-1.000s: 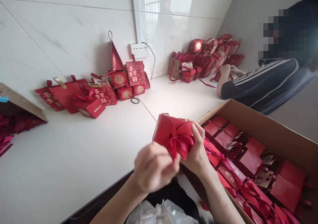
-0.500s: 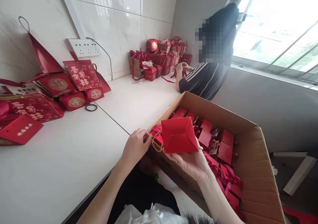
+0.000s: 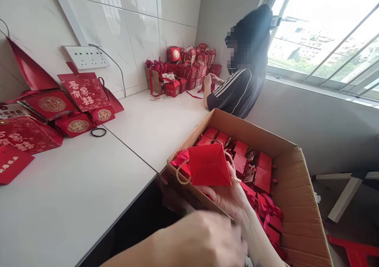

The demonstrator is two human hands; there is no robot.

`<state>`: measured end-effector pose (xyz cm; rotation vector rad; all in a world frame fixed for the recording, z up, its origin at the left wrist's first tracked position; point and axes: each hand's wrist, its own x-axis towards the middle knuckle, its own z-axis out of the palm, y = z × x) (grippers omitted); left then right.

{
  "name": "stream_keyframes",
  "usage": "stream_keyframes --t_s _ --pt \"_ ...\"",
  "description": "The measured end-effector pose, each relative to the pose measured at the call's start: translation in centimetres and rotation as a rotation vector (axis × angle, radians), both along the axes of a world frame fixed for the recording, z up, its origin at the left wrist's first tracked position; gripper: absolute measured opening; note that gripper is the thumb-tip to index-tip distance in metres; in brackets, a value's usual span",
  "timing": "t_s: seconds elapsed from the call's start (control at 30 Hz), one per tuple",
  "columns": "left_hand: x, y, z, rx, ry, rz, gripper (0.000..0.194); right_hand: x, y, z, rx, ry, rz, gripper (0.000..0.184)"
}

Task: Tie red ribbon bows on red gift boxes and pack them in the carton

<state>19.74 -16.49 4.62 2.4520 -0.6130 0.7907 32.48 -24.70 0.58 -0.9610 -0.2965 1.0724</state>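
Note:
My right hand (image 3: 229,198) holds a small red gift box (image 3: 209,165) from below, its gold cord handle hanging at the left, over the near corner of an open cardboard carton (image 3: 296,168). The carton is packed with several red boxes and ribbons. My left hand (image 3: 204,239) is low and close to the camera, blurred, fingers curled; I cannot tell what is in it, if anything.
A white counter (image 3: 74,188) bears red gift bags and boxes (image 3: 71,105) at the left and a black ring (image 3: 98,132). Another person (image 3: 239,81) works at a pile of red boxes (image 3: 183,71) in the far corner. A window is at the right.
My left hand has let go of the box's cord and dropped back toward me. The right hand has kept the red box over the carton. The view has swung slightly right.

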Motion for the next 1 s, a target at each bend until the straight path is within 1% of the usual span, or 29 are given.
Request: stream_keyframes --t_s 0.03,0.07,0.1,0.17,0.23,0.27,0.3,0.37,0.4,0.43,0.47,0.5,0.53,0.57,0.6,0.63,0.7,0.73,0.8,0.87,0.93,1.0 --pt "-0.4 -0.2 -0.1 -0.041 0.028 -0.068 0.016 0.0 -0.1 0.0 -0.033 0.001 -0.007 0.052" --pt "-0.7 -0.2 -0.2 -0.091 0.060 -0.094 0.012 0.1 -0.2 -0.1 -0.081 -0.022 -0.032 0.052" --pt "-0.9 0.0 -0.3 -0.149 0.100 -0.079 0.016 0.1 -0.4 -0.3 -0.143 -0.122 -0.091 0.051" --pt "-1.1 0.8 -0.4 -0.266 0.162 -0.011 0.027 0.3 -1.0 -0.7 -0.258 -0.463 -0.281 0.049" --pt "-1.0 1.7 -0.5 -0.373 0.157 0.034 0.030 0.6 -1.7 -1.0 -0.330 -0.861 -0.481 0.057" --pt "-1.0 2.1 -0.6 -0.411 0.115 0.060 0.030 0.8 -2.1 -1.1 -0.363 -1.063 -0.560 0.062" --pt "-0.9 2.5 -0.7 -0.453 0.057 0.104 0.029 1.0 -2.4 -1.2 -0.397 -1.261 -0.616 0.065" --pt "-0.6 3.0 -0.9 -0.560 -0.036 0.258 0.029 1.3 -2.7 -1.1 -0.455 -1.649 -0.665 0.063" --pt "-0.3 3.2 -1.0 -0.610 -0.047 0.361 0.028 1.4 -2.7 -1.0 -0.471 -1.802 -0.666 0.064" --pt "0.1 3.5 -1.2 -0.643 -0.033 0.466 0.024 1.3 -2.6 -0.9 -0.475 -1.887 -0.654 0.066" --pt "0.6 3.7 -1.3 -0.654 -0.002 0.554 0.015 1.2 -2.5 -0.8 -0.475 -1.931 -0.643 0.068" --pt "1.1 3.9 -1.4 -0.642 0.039 0.614 0.012 1.0 -2.4 -0.7 -0.474 -1.949 -0.634 0.070" --pt "1.7 4.1 -1.5 -0.613 0.078 0.644 0.024 0.7 -2.3 -0.6 -0.471 -1.952 -0.622 0.070" --pt "2.2 4.2 -1.5 -0.575 0.096 0.647 0.032 0.5 -2.2 -0.4 -0.466 -1.946 -0.608 0.070" --pt "2.6 4.2 -1.6 -0.534 0.085 0.630 0.032 0.3 -2.2 -0.3 -0.460 -1.932 -0.592 0.070" --pt "3.0 4.1 -1.6 -0.492 0.046 0.596 0.024 0.2 -2.2 -0.3 -0.453 -1.915 -0.578 0.071" --pt "3.3 3.7 -1.7 -0.390 -0.093 0.502 0.006 0.0 -2.2 -0.2 -0.442 -1.873 -0.569 0.074" --pt "3.2 3.3 -1.8 -0.327 -0.168 0.452 0.002 0.0 -2.2 -0.3 -0.438 -1.851 -0.578 0.077" --pt "3.0 2.6 -1.9 -0.205 -0.265 0.374 0.003 0.1 -2.3 -0.6 -0.423 -1.814 -0.605 0.085" --pt "2.8 2.0 -2.1 -0.131 -0.305 0.350 0.005 0.0 -2.4 -1.1 -0.419 -1.768 -0.602 0.094" --pt "2.7 1.6 -2.2 -0.113 -0.334 0.354 0.006 -0.1 -2.5 -1.6 -0.446 -1.718 -0.568 0.101" --pt "2.7 1.3 -2.2 -0.099 -0.353 0.348 0.006 -0.5 -2.6 -1.8 -0.463 -1.688 -0.543 0.103"
